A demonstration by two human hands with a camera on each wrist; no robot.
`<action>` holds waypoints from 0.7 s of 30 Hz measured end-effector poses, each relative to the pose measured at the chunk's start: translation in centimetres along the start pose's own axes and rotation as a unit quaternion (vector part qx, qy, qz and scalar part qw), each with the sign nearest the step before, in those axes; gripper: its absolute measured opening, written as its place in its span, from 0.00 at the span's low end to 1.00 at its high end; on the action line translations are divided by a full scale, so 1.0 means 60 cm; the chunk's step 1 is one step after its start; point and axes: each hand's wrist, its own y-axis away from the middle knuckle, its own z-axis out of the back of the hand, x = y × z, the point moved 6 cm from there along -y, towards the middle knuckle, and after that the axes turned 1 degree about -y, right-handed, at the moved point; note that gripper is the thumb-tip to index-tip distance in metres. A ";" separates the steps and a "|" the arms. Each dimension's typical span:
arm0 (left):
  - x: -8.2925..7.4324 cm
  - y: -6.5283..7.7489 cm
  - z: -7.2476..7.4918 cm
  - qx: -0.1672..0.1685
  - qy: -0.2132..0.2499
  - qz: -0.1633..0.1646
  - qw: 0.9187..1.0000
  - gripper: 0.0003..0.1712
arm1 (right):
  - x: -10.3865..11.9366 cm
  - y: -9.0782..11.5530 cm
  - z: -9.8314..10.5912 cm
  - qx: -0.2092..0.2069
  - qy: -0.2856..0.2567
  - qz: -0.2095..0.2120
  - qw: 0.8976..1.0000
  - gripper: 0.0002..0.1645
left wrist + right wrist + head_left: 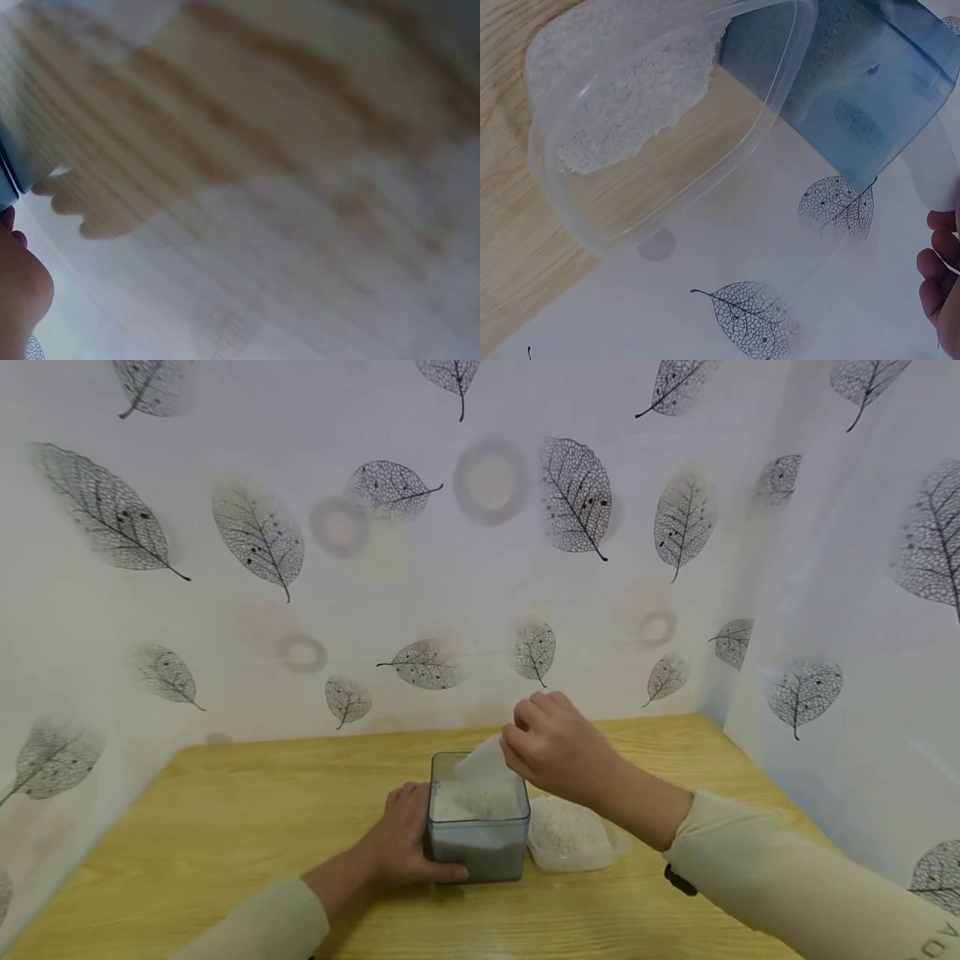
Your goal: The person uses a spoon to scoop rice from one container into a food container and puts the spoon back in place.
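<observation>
A square blue-grey see-through container stands on the table, holding white grains that look like rice. My left hand grips its left side, the thumb along the front and the fingers farther back. Above the container's right rim, my right hand pinches a thin, translucent white scoop-like piece, whose lower end reaches inside the container. In the right wrist view, curled fingers show beside that pale piece; the left wrist view catches only part of the left hand at the container's edge.
Just right of the container sits a clear plastic tub with more white grains. The wood-grain table meets a leaf-patterned white backdrop behind and at both sides. A dark band shows under the right sleeve.
</observation>
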 end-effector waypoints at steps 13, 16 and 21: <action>0.002 0.001 -0.003 0.003 -0.007 0.003 1.000 0.64 | 0.033 -0.004 -0.040 0.039 0.030 0.004 0.999 0.18; 0.000 0.001 -0.001 0.004 -0.004 0.005 1.000 0.64 | 0.037 -0.003 -0.045 0.044 0.025 0.000 0.999 0.17; -0.001 0.001 -0.002 0.006 0.001 0.007 1.000 0.64 | 0.043 0.005 -0.051 0.038 0.021 -0.004 0.999 0.17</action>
